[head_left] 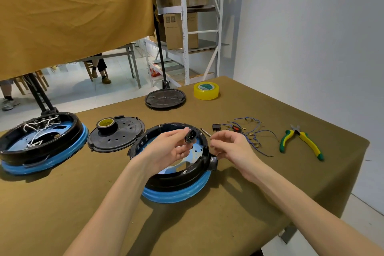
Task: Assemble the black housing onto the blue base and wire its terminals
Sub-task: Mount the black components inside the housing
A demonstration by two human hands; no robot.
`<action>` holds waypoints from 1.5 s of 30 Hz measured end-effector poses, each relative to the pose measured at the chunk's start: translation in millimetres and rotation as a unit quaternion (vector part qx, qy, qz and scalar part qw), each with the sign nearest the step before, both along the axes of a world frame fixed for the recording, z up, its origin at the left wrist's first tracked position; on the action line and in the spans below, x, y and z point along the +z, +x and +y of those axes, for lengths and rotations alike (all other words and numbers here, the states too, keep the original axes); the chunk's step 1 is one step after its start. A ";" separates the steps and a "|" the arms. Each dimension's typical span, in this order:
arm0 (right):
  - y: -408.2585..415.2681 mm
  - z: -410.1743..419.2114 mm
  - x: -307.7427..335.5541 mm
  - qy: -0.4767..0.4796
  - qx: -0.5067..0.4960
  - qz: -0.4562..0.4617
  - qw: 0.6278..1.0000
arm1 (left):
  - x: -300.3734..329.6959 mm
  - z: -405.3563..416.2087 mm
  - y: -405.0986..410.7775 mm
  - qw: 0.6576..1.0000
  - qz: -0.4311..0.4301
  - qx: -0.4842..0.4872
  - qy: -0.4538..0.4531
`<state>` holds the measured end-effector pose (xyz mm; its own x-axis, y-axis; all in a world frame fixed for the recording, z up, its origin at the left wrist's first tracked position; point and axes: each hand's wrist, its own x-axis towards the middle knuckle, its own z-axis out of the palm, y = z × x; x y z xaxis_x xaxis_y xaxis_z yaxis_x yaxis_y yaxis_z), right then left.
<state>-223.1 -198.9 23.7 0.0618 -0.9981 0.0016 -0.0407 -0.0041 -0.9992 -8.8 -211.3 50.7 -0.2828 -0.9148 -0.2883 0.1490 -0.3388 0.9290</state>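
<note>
Head view: the left hand pinches a small black socket connector above the round black housing, seated on its blue base on the olive worktop. The right hand curls its fingers, apparently pinching something too small to tell.

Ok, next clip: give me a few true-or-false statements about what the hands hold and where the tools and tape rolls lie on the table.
1. The left hand holds a small black connector above the black housing. True.
2. The pliers are in the right hand. False: they lie on the table, to the right of the loose wires.
3. The yellow tape roll lies near the table's far edge. True.
4. The black tape roll lies directly on the table. False: it rests on a round black cover.
5. The black housing sits on the blue base. True.
</note>
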 end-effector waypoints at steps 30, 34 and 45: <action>17.1 27.0 -1.8 -0.081 0.047 0.193 0.977 | -10.3 8.4 13.7 0.994 -0.007 -0.105 0.037; 26.6 32.1 7.3 0.027 0.116 0.005 0.993 | -10.8 12.0 15.2 0.992 0.044 -0.115 -0.025; 22.9 35.2 13.6 -0.148 0.022 0.024 0.989 | -6.2 23.1 15.7 0.986 0.070 -0.139 -0.061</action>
<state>-200.2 -163.7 37.3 0.1111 -0.9510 0.2885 -0.0809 -0.2980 -0.9511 6.8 -188.2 44.5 -0.5571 -0.8217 -0.1203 0.1962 -0.2710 0.9424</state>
